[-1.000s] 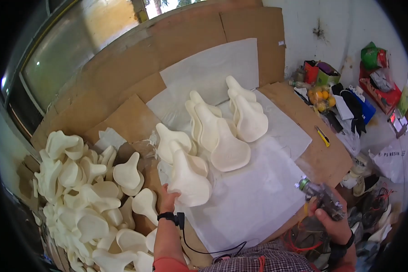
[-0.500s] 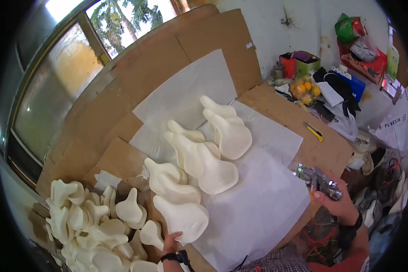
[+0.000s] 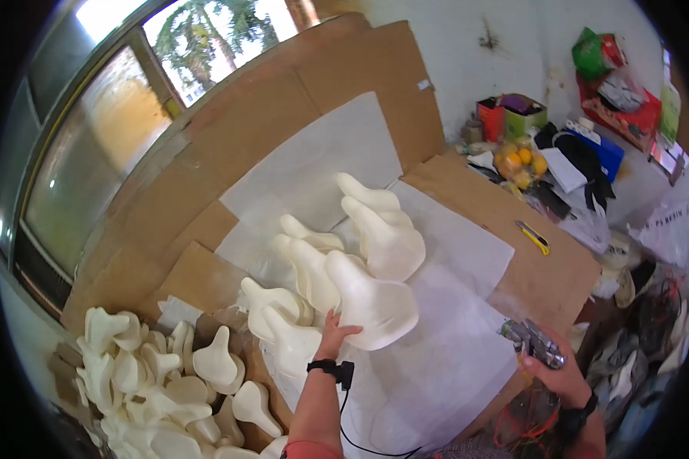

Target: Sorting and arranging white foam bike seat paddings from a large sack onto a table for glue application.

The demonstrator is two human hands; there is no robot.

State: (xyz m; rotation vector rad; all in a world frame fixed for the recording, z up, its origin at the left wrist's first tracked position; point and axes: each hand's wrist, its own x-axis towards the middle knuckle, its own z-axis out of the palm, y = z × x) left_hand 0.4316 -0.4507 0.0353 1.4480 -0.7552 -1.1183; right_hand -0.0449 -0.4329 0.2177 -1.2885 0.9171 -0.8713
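Person's L hand (image 3: 334, 336) touches the rim of a cream saddle-shaped shell (image 3: 377, 302) over the white sheet (image 3: 445, 359); thumb & fingers part-spread, can't tell if gripping. R hand (image 3: 559, 373), nr sheet's R edge, is wrapped round a metal spray gun (image 3: 534, 344). Other cream shells (image 3: 393, 249) twd sheet's far side; big shell pile (image 3: 161, 394) L of sheet; yellow cutter (image 3: 533, 238) R of it.
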